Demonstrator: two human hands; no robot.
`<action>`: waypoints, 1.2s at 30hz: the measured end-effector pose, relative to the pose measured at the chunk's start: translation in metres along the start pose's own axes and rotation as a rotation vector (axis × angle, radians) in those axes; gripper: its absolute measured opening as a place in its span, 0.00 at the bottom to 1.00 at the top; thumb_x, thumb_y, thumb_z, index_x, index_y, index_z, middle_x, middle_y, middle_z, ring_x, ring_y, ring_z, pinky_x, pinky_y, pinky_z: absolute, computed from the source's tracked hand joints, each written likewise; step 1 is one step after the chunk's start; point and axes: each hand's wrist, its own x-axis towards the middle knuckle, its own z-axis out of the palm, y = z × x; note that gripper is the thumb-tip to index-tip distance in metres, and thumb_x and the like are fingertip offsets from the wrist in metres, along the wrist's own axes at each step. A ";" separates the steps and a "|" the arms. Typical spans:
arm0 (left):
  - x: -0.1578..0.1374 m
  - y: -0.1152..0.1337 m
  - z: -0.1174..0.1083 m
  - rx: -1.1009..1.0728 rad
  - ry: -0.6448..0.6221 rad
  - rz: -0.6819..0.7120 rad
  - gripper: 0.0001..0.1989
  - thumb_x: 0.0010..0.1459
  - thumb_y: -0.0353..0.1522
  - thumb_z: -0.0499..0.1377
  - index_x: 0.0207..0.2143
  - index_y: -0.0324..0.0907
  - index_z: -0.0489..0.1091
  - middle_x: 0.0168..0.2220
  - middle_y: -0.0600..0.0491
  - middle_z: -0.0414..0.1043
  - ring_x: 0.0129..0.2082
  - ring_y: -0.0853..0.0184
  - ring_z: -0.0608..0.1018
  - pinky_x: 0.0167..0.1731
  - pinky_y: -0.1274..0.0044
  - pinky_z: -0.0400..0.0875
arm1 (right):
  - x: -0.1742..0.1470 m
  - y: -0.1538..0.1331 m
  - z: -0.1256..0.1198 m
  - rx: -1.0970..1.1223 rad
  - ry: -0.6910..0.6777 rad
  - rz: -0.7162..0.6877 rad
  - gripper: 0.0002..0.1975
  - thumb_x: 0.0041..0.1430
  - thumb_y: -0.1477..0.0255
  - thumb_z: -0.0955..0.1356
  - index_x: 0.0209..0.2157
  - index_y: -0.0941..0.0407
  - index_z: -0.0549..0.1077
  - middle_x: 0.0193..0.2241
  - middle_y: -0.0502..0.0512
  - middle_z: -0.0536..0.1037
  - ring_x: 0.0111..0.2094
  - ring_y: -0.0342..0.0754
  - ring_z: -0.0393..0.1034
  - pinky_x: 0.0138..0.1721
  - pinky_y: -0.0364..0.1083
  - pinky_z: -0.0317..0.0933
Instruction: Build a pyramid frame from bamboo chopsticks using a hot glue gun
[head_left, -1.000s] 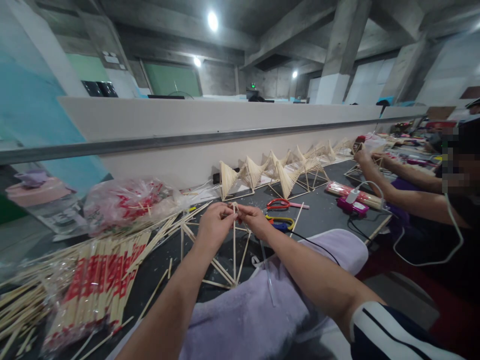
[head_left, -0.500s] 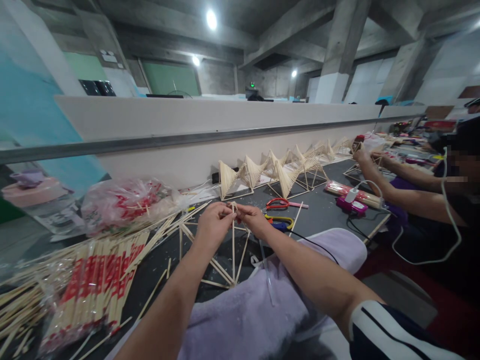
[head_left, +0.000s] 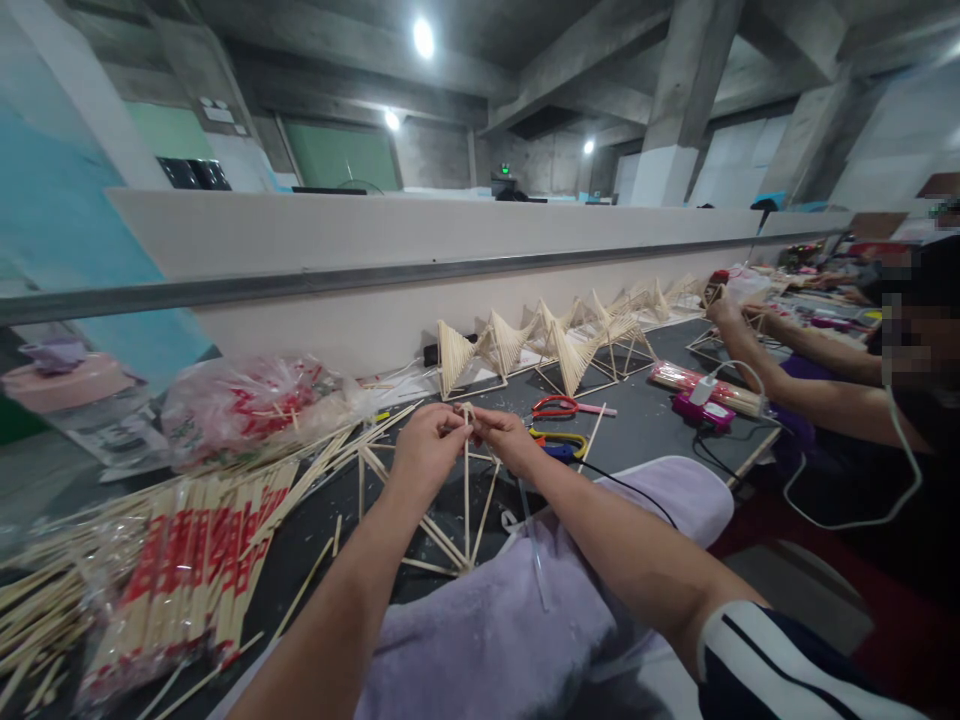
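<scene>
A frame of thin wooden sticks [head_left: 467, 500] stands on the dark table in front of me, with its sticks meeting at a raised top joint. My left hand [head_left: 431, 440] pinches that joint from the left. From the right, my right hand [head_left: 502, 435] closes its fingers on the same joint. The fingertips nearly meet, and they partly hide how the sticks join there. Just right of my right hand lie red-handled pliers [head_left: 555, 407] and a tool with yellow and blue handles [head_left: 562, 446].
Wrapped chopsticks [head_left: 195, 560] and loose sticks [head_left: 37, 610] lie at the left, near a plastic bag [head_left: 255, 405] and a pink-lidded bottle [head_left: 82, 410]. Finished-looking stick models [head_left: 566, 350] line the partition. A purple power adapter [head_left: 703, 410] sits near a co-worker's arms [head_left: 817, 390].
Both of my hands keep the same hold on the top joint, and the frame stays put. At the right, the co-worker's head has shifted slightly.
</scene>
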 end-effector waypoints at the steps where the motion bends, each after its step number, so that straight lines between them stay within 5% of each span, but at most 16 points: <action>1: 0.000 -0.001 0.000 -0.001 0.010 0.004 0.06 0.45 0.31 0.57 0.19 0.42 0.71 0.34 0.52 0.70 0.36 0.67 0.72 0.36 0.76 0.66 | 0.000 0.000 0.000 0.000 -0.001 -0.001 0.22 0.51 0.60 0.66 0.48 0.53 0.71 0.30 0.52 0.73 0.27 0.40 0.58 0.29 0.41 0.56; 36: 0.000 -0.008 0.003 -0.002 0.031 0.026 0.06 0.45 0.32 0.57 0.19 0.42 0.71 0.35 0.53 0.70 0.36 0.66 0.73 0.38 0.74 0.66 | 0.000 -0.001 0.001 0.018 0.008 -0.007 0.21 0.51 0.62 0.67 0.47 0.53 0.71 0.31 0.52 0.73 0.26 0.39 0.58 0.28 0.41 0.55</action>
